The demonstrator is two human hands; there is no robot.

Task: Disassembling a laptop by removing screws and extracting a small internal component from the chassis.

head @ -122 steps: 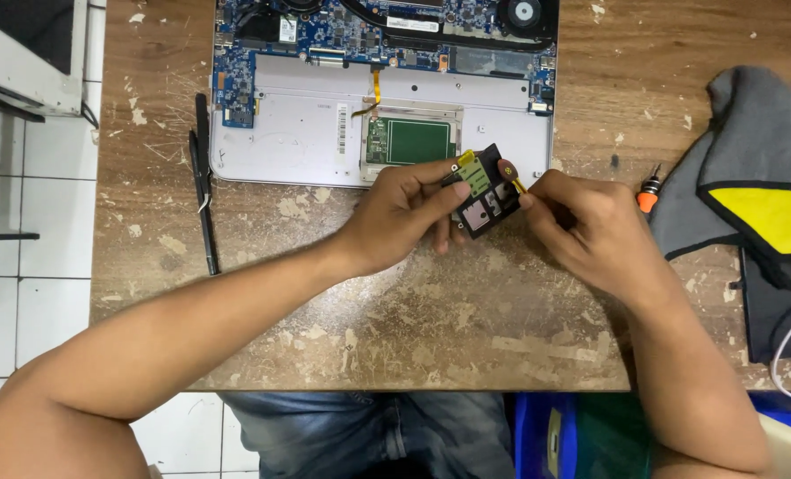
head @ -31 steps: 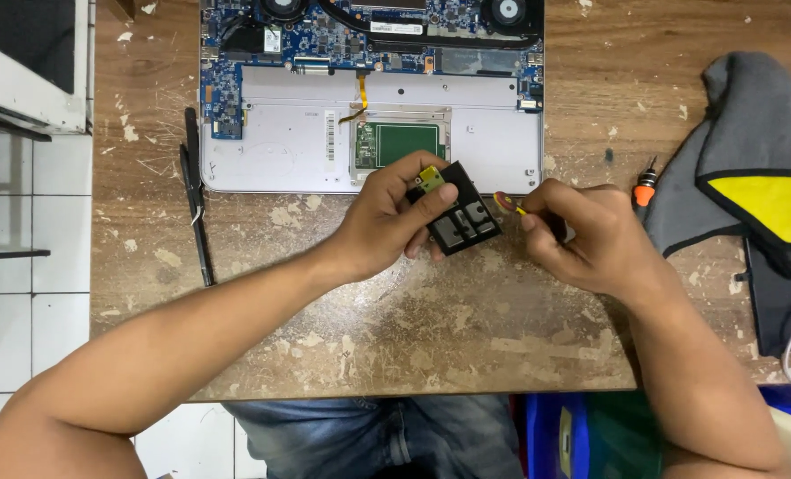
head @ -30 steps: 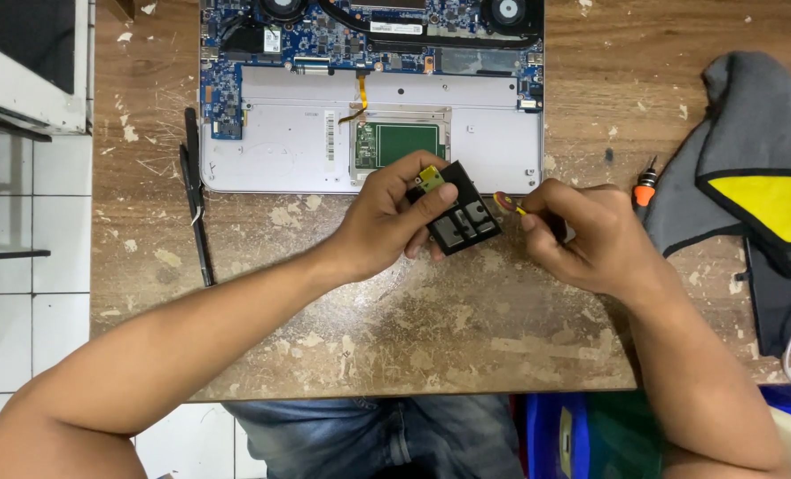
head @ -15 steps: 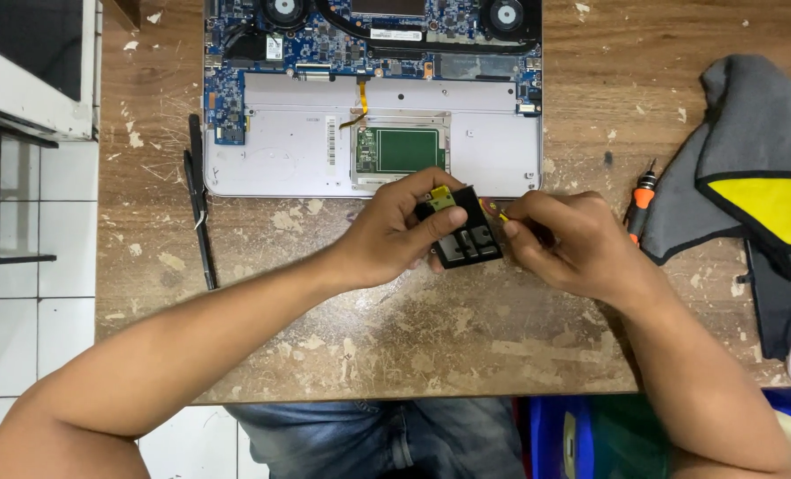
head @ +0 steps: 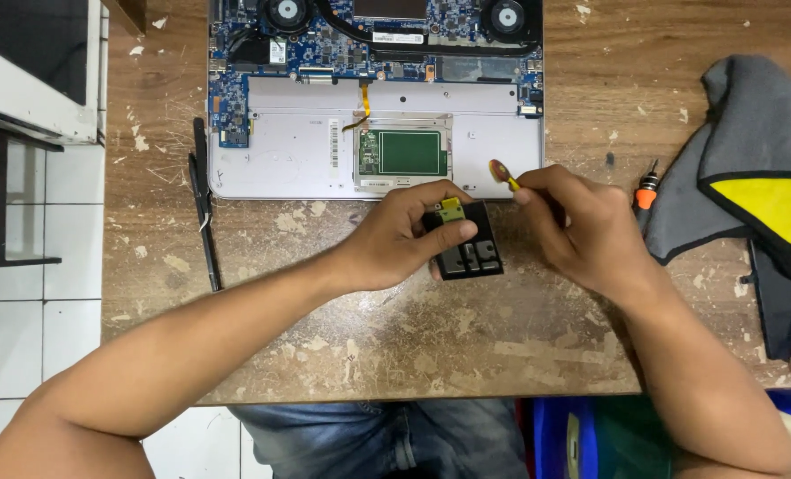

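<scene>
Left hand point(head: 395, 238) is clamped on a small black module point(head: 468, 250) with a yellow-green tab, thumb across its top, pressing it to the counter point(head: 466, 346) near the middle. Right hand point(head: 582, 226) is closed, pinching a thin yellow-handled tool point(head: 503, 173), tip raised just beside the module. Toward the far edge lies the opened laptop point(head: 298, 151). A grey-and-yellow cloth point(head: 759, 177) sits at the right edge, black tweezers point(head: 204, 213) at the left.

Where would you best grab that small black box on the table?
By the two long side edges of the black box, coming from above: it lies flat on the table, and the left hand already grips one side, leaving its right edge free.
</scene>
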